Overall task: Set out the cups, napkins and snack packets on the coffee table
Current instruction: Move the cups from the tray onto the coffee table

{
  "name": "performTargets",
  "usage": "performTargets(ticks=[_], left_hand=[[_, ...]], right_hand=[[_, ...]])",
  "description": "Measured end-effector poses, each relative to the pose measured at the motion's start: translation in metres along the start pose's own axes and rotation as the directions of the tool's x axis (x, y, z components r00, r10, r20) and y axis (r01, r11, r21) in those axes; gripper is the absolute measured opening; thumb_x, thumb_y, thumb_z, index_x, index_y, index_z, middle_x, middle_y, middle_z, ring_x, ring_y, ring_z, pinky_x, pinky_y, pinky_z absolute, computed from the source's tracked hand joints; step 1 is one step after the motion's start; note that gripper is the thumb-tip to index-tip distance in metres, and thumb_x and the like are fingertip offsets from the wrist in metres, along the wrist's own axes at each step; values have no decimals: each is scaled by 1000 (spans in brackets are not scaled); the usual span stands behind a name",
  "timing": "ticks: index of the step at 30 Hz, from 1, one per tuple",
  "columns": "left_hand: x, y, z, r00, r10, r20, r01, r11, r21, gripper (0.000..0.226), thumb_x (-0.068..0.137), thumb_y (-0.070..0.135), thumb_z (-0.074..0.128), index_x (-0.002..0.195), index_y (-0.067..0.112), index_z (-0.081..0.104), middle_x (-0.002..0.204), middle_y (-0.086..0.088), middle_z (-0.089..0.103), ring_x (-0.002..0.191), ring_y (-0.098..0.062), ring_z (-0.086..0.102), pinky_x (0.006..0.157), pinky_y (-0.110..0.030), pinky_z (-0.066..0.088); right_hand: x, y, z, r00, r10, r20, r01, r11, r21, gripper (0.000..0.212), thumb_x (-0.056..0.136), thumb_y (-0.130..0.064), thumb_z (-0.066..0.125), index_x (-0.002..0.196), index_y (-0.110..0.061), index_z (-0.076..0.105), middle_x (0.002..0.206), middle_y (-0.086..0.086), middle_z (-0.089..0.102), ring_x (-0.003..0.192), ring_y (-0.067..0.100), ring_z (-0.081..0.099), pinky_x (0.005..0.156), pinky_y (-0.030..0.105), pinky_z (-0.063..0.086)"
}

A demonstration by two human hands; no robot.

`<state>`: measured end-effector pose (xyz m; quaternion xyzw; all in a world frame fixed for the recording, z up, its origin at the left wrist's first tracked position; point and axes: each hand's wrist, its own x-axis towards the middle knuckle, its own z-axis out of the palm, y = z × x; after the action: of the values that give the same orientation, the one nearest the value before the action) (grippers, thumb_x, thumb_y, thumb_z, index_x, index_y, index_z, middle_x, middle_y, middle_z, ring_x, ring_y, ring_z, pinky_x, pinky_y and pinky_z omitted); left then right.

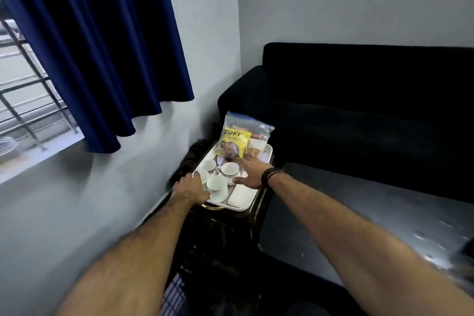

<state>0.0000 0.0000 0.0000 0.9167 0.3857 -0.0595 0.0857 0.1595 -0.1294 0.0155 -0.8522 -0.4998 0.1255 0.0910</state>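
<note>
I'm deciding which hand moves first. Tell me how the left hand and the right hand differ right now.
The left hand rests at the white tray's near left edge beside the cups, fingers curled; the right hand reaches further over the tray toward the snack packets, fingers spread. The right wrist wears a dark band; the left is bare. Neither plainly holds anything.
</note>
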Motion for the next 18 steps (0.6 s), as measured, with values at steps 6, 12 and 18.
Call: performTargets(ticks=[6, 12, 18], left_hand=[[25, -7, 22, 995, -100, 16, 101, 985, -140, 69, 88, 41, 59, 142, 8, 33, 145, -16, 42, 135, -34, 43, 108, -42, 40], [63, -4, 33, 979, -196, 58, 204, 957, -206, 76, 82, 42, 63, 145, 15, 29, 146, -14, 42, 133, -34, 45, 105, -44, 40], [92, -4, 36, 971, -206, 125, 225, 960, -166, 86, 72, 29, 73, 146, 29, 30, 141, -13, 46, 129, -33, 50, 99, -42, 45]], right_hand=[[47, -28, 49, 996, -23, 90, 25, 999, -26, 81, 86, -51, 61, 150, -17, 25, 146, 16, 41, 133, 36, 43, 100, 45, 42], [75, -28, 81, 998, 20, 58, -22, 1000, 23, 83, 80, -51, 67, 147, -20, 28, 137, 18, 45, 124, 40, 49, 95, 47, 46], [93, -30, 94, 993, 45, 106, -53, 995, 81, 83, 74, -51, 75, 139, -19, 34, 130, 16, 51, 115, 39, 58, 86, 45, 50]])
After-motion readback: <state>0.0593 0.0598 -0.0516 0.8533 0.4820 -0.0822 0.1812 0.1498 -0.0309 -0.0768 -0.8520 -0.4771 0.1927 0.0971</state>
